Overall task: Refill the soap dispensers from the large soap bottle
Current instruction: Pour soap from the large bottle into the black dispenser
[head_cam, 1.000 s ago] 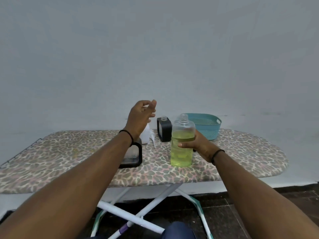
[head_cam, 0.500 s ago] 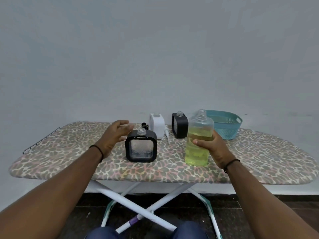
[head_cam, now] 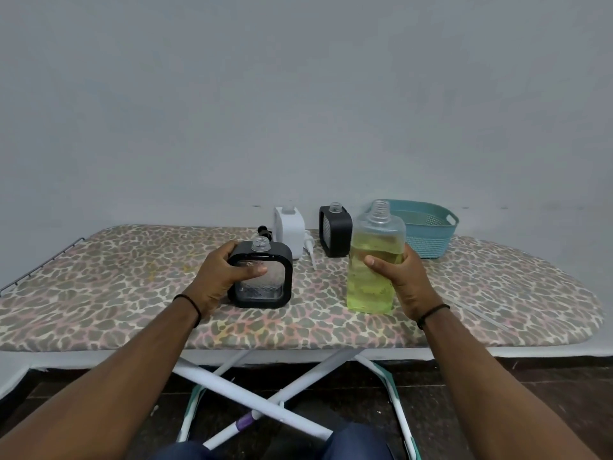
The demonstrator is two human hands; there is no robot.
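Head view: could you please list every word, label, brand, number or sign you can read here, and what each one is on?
None: no readable text shows anywhere.
Large soap bottle: clear, no label visible.
Black dispenser in the left hand, the second black dispenser and the white dispenser: no markings visible.
Teal basket: plain.

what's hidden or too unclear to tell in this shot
Head view only:
- Clear black-framed square dispenser: left side covered by the left hand.
- Large clear bottle of yellow-green soap: right side behind the right hand.
- Teal plastic basket: contents hidden by its wall.
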